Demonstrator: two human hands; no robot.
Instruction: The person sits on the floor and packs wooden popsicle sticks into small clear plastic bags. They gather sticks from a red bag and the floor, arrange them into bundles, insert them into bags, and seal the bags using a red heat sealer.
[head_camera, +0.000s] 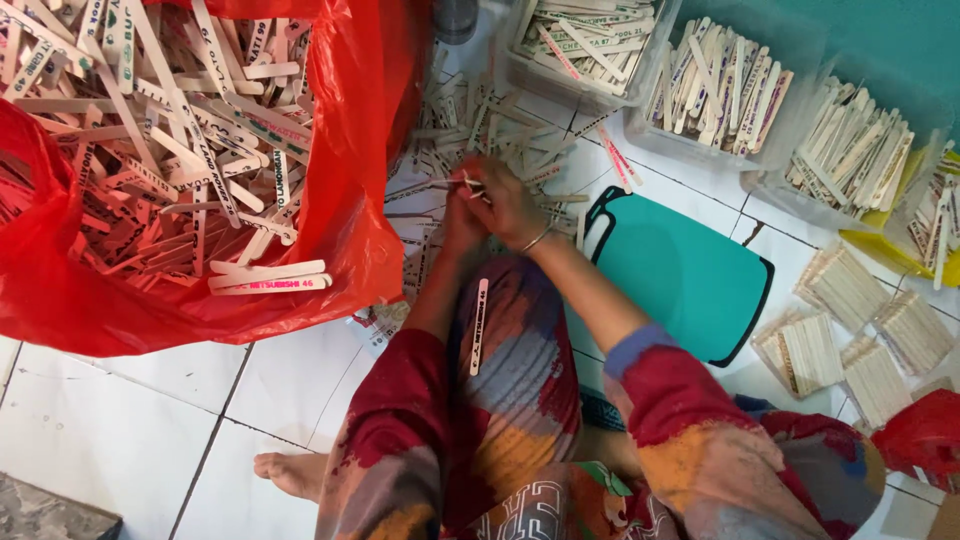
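Note:
My left hand (462, 215) and my right hand (510, 205) are pressed together over a scatter of flat wooden sticks (500, 135) on the white tiled floor. Both hands close on a small bunch of these sticks (470, 183), whose ends poke out to the left. One printed stick (479, 325) lies on my patterned trouser leg. A thin bangle sits on my right wrist.
A big red plastic bag (340, 200) full of printed sticks fills the left. Clear tubs of sticks (715, 95) line the top right. A teal board (680, 270) lies beside my right arm. Bundled sticks (840, 290) lie at the right. My bare foot (290, 470) rests below.

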